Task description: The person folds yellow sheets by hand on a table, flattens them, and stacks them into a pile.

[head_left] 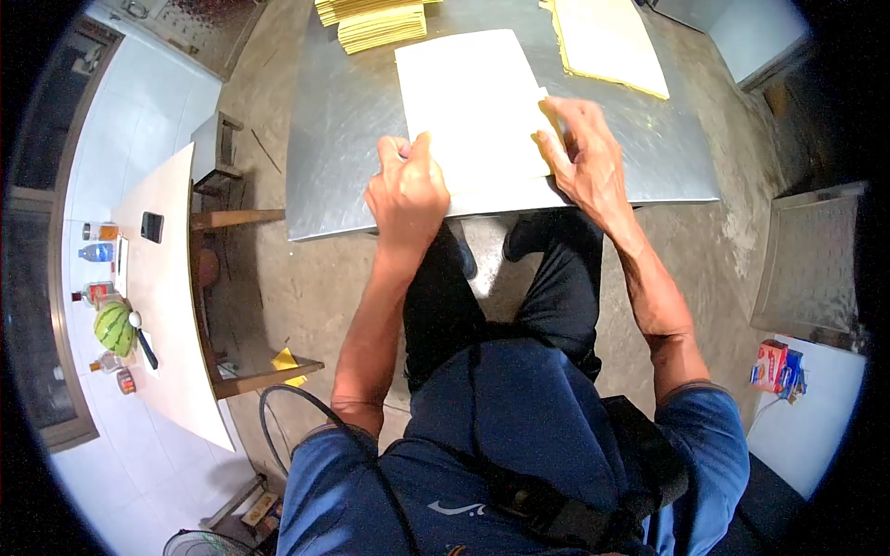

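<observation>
A pale, paper-like sheet [473, 102] lies on a metal table [341, 162], close to the table's near edge and between a person's two bare hands. The left hand [408, 190] is at the sheet's near left corner, its fingers curled in narrowly; whether they pinch the sheet cannot be told. The right hand [589, 167] is at the right edge, its fingers bent and its thumb slightly apart from them. A bit of yellow edge shows by the right fingertips, but how firmly it is held is unclear.

Beyond the sheet, on the far left part of the table, is a yellow folded stack [382, 28]; a flatter yellow stack [614, 46] lies on the far right, its edges a little ragged.

Good handling here would seem to call for a light, even touch from both sides, since thin material can crease or tear at a corner. The sheet sits slightly askew to the near edge of the table, so the hands would do well to square it by its edges rather than drag it from one corner. Keeping the thumbs shallow on the margins and the material flat should help prevent buckling across the middle.
</observation>
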Motion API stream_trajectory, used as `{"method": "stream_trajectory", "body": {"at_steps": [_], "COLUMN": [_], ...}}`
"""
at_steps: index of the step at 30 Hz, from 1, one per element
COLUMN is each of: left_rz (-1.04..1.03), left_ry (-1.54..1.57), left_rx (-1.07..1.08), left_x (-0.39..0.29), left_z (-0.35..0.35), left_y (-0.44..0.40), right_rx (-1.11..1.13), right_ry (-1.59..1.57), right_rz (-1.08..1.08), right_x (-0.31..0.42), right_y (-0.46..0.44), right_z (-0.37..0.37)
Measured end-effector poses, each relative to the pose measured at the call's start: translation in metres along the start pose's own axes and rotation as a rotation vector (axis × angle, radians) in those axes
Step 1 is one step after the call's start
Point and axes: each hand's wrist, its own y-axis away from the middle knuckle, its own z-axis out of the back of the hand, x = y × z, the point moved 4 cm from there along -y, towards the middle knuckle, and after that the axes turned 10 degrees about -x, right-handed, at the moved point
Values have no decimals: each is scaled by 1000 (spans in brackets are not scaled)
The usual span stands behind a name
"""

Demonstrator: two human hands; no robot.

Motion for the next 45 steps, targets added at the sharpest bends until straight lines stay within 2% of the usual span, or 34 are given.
{"method": "stream_trajectory", "body": {"at_steps": [1, 4, 8, 11, 20, 23, 26, 29, 30, 32, 35, 39, 45], "left_rz": [-11, -18, 43, 76, 125, 201, 71, -217, -114, -223, -207, -219, -206], "left_ry": [-5, -1, 38, 31, 15, 21, 115, 130, 171, 223, 127, 49, 84], "left_rx": [-10, -26, 17, 69, 122, 197, 40, 27, 389, 361, 305, 313, 380], "left_x": [0, 0, 2, 2, 0, 1, -3, -31, -49, -70, -67, -62, -59], "left_z": [0, 0, -2, -3, -1, -1, 8, 21, 20, 22, 16, 18, 18], "left_y": [0, 1, 3, 3, 1, 0, -5, -1, 5, 39, 69, 71, 72], "right_rx": [-54, -159, 79, 204, 234, 227, 203, 181, 184, 154, 136, 164, 124], "right_ry": [-43, 111, 6, 14, 89, 72, 64, 107, 124, 108, 74, 69, 287], "right_rz": [0, 413, 469, 401, 436, 418, 415, 429, 438, 450, 452, 422, 388], "right_x": [5, 18, 57, 61, 51, 51, 51, 51, 52, 47, 44, 40, 12], "right_y": [3, 15, 61, 72, 75, 76, 78, 77, 78, 81, 81, 81, 81], "right_z": [5, 16, 4, -12, -12, -14, -14, -14, -15, -17, -19, -12, 26]}}
